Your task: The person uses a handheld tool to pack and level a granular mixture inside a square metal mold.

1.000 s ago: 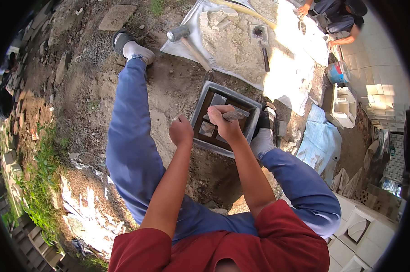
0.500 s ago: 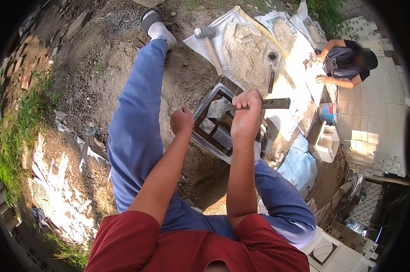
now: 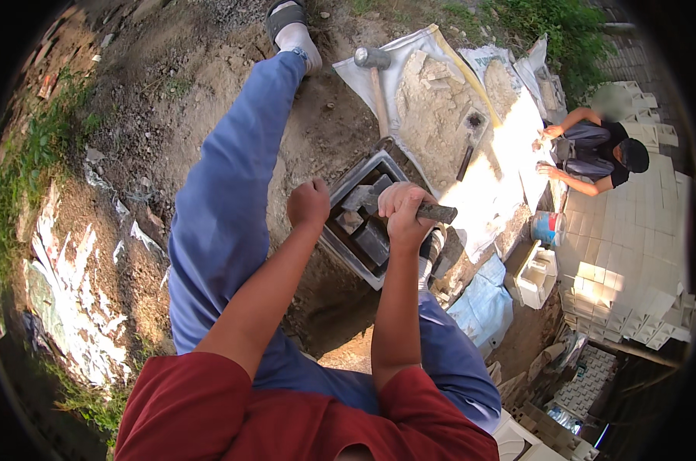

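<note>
My right hand (image 3: 405, 207) is wrapped round the dark handle of a flat-bladed hand tool (image 3: 440, 213). The tool's grey blade reaches left over a grey rectangular box frame (image 3: 352, 266) with inner compartments. Dark grey block-shaped pieces (image 3: 373, 242) sit inside the frame, and a paler piece (image 3: 349, 222) lies beside them. At the frame's left side, my left hand (image 3: 308, 203) is closed in a fist close against the rim. Whatever its fingers may hold is hidden. The right hand covers part of the frame's right side.
A mallet (image 3: 374, 58) lies beyond the frame, its handle pointing toward me. Crumbly pale material (image 3: 432, 100) is heaped on a white sheet (image 3: 400, 48). At right sit a co-worker (image 3: 594, 154), a bucket (image 3: 548, 228), a white block (image 3: 536, 274) and a blue sheet (image 3: 482, 300).
My right hand has moved slightly down and left with the tool, whose handle now tilts down to the right. The left hand stays by the frame. The whole view has shifted.
</note>
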Available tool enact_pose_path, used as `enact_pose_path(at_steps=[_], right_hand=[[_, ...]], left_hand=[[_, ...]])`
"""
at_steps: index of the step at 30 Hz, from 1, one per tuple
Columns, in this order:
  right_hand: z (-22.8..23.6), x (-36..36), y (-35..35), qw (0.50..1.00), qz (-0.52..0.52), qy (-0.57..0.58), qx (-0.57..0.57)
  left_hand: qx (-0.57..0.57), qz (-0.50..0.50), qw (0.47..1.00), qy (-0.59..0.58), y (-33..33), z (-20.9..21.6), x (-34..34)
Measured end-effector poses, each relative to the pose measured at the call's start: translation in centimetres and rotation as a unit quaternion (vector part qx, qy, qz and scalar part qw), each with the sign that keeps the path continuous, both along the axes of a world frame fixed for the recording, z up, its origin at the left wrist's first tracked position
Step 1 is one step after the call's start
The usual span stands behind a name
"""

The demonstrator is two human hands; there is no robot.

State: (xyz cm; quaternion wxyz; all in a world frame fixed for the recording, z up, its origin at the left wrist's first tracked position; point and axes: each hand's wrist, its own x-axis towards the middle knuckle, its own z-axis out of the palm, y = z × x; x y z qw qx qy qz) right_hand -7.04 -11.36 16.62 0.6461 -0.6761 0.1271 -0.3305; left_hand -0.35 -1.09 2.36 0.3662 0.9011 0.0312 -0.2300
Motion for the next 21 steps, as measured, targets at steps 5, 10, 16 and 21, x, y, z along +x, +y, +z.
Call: enact_pose_path(at_steps=[5,10,16,21], right_hand=[[-0.5,-0.6,-2.6,0.992,0.107,0.017,0.057],[1.3,-0.2,-3.0,0.966,0.23,0.027,0.111],[2.9,-0.2,-3.2,0.959,0.226,0.069,0.155],[5.0,0.4,-2.6,0.963,0.192,0.099,0.159]], left_hand=[[-0.009,0.008,1.0,-0.006,-0.3,-0.3,0.1],[0.001,0.013,0.999,-0.03,-0.2,-0.5,0.0],[-0.001,0.014,1.0,-0.011,-0.4,-0.2,0.1],[0.008,0.018,1.0,-0.005,-0.1,-0.2,0.2]])
